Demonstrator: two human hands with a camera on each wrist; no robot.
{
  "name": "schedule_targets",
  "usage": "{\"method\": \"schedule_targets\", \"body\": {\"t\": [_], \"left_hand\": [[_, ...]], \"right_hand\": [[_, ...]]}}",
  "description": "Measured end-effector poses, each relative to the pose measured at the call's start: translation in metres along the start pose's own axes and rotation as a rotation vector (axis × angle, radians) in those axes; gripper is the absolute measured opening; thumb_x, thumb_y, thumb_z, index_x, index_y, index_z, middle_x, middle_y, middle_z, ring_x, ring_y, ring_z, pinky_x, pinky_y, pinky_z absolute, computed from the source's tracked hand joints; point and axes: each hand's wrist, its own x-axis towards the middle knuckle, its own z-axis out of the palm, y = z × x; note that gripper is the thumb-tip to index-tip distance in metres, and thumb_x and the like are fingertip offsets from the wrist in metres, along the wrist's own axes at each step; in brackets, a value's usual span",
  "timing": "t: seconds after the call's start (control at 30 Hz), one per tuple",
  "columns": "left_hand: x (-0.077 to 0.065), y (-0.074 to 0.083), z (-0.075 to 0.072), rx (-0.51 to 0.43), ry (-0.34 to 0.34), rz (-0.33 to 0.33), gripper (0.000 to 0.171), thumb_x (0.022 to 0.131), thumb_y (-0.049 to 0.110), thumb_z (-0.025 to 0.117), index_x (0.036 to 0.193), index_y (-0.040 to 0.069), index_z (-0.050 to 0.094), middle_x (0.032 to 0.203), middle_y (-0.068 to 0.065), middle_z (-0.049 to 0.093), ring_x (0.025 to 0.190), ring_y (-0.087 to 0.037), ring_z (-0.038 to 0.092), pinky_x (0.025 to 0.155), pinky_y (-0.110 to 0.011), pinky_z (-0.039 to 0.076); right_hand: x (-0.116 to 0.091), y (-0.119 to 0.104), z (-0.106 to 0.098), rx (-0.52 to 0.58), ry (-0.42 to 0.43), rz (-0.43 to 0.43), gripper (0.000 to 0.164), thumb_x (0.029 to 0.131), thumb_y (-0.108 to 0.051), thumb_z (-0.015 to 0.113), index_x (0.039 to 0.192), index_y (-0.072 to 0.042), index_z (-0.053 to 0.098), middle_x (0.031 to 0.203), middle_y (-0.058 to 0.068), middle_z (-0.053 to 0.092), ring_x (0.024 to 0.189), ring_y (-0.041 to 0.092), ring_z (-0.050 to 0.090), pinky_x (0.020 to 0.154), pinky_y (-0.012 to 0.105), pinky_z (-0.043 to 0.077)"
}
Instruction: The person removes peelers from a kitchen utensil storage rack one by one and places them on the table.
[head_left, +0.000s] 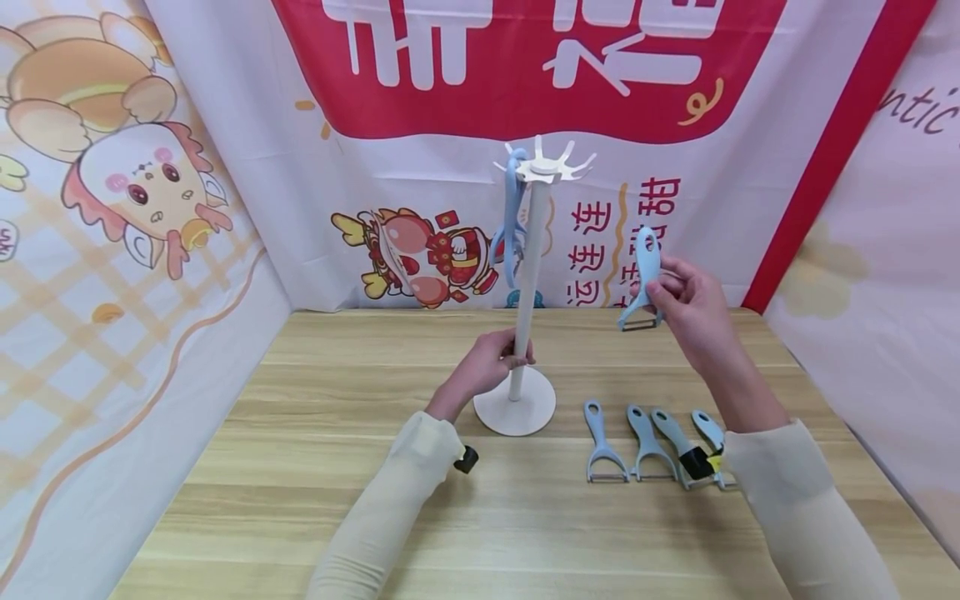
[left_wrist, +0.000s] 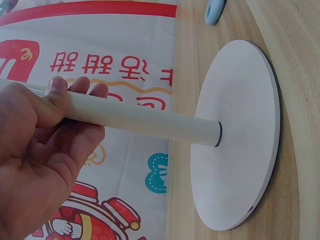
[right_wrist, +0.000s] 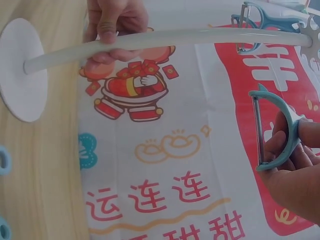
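My left hand (head_left: 495, 360) grips the white pole (head_left: 529, 275) of an upright stand, low down near its round base (left_wrist: 235, 200). In my right hand (head_left: 692, 307) is a light blue Y-shaped peeler (head_left: 647, 267), pinched by the handle between thumb and fingers. It is held up in the air to the right of the stand, loop end upward and blade downward; in the right wrist view its blade (right_wrist: 259, 131) faces the pole. Another blue peeler (head_left: 512, 208) hangs on the left side of the stand's pronged top (head_left: 546, 169).
Several more blue peelers (head_left: 597, 442) lie in a row on the wooden table (head_left: 315, 467), right of the base, partly hidden by the right wrist's black camera (head_left: 696, 462). A printed cloth (head_left: 420, 179) hangs behind the table, with further cloths at both sides.
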Motion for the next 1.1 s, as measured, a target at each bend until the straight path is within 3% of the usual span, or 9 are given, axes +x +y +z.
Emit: {"method": "schedule_targets", "body": {"t": [0.2, 0.63, 0.83, 1.1], "left_hand": [[0.000, 0.001, 0.000, 0.000, 0.002, -0.004, 0.013, 0.099, 0.003, 0.057, 0.100, 0.015, 0.064, 0.099, -0.001, 0.069, 0.101, -0.018, 0.068, 0.105, -0.049, 0.051], [-0.002, 0.003, 0.000, 0.030, 0.007, 0.026, 0.009, 0.099, 0.006, 0.059, 0.099, 0.014, 0.063, 0.098, -0.001, 0.068, 0.102, -0.019, 0.068, 0.103, -0.048, 0.052], [-0.002, 0.002, 0.000, 0.012, 0.004, 0.010, 0.012, 0.099, 0.003, 0.058, 0.099, 0.014, 0.063, 0.099, -0.002, 0.069, 0.102, -0.019, 0.068, 0.104, -0.048, 0.052], [0.000, 0.001, 0.001, -0.001, 0.004, 0.000, 0.014, 0.099, 0.003, 0.058, 0.099, 0.015, 0.064, 0.099, -0.001, 0.069, 0.101, -0.018, 0.067, 0.104, -0.049, 0.052]], "right_hand": [[-0.009, 0.004, -0.005, -0.028, 0.010, 0.029, 0.050, 0.098, -0.015, 0.061, 0.144, -0.003, 0.044, 0.100, -0.007, 0.074, 0.093, 0.006, 0.070, 0.085, 0.014, 0.056], [-0.027, 0.017, -0.030, -0.007, -0.007, -0.007, 0.036, 0.098, -0.010, 0.061, 0.133, -0.010, 0.054, 0.099, -0.007, 0.076, 0.091, 0.005, 0.073, 0.083, 0.014, 0.057], [-0.035, 0.027, -0.039, -0.018, -0.020, -0.041, 0.029, 0.098, -0.006, 0.060, 0.126, -0.013, 0.058, 0.095, -0.007, 0.077, 0.087, 0.004, 0.072, 0.079, 0.014, 0.057], [-0.045, 0.035, -0.048, -0.056, -0.026, 0.003, 0.029, 0.099, -0.006, 0.058, 0.126, -0.015, 0.056, 0.095, -0.007, 0.077, 0.088, 0.003, 0.071, 0.079, 0.014, 0.057]]}}
